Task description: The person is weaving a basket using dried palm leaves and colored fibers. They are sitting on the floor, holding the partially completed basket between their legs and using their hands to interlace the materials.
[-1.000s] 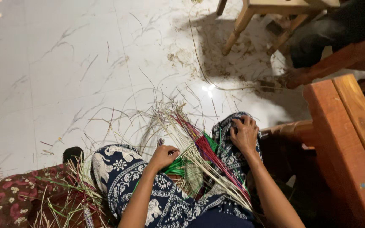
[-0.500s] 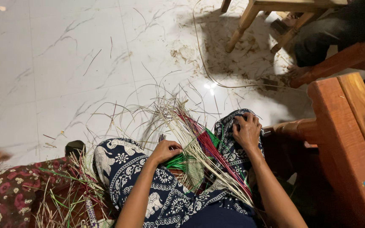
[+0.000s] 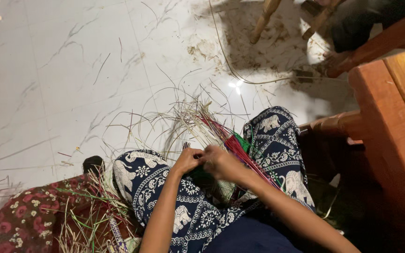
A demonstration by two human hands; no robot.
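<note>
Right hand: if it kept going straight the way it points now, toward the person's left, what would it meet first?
The right hand points at the left hand, and their fingers already look to be touching over the woven straw bundle on the lap. So it would likely meet the left hand's fingers at once; depth is hard to judge.

Both bare forearms rose from the bottom edge of the frame and converged just below its centre. The left hand (image 3: 187, 159) sat slightly left of centre, fingers curled in and pinched closed, knuckles up. The right hand (image 3: 219, 162) lay just beside it, touching or nearly so, fingers bent downward in a closed grip, its forearm slanting away toward the lower right.
</note>
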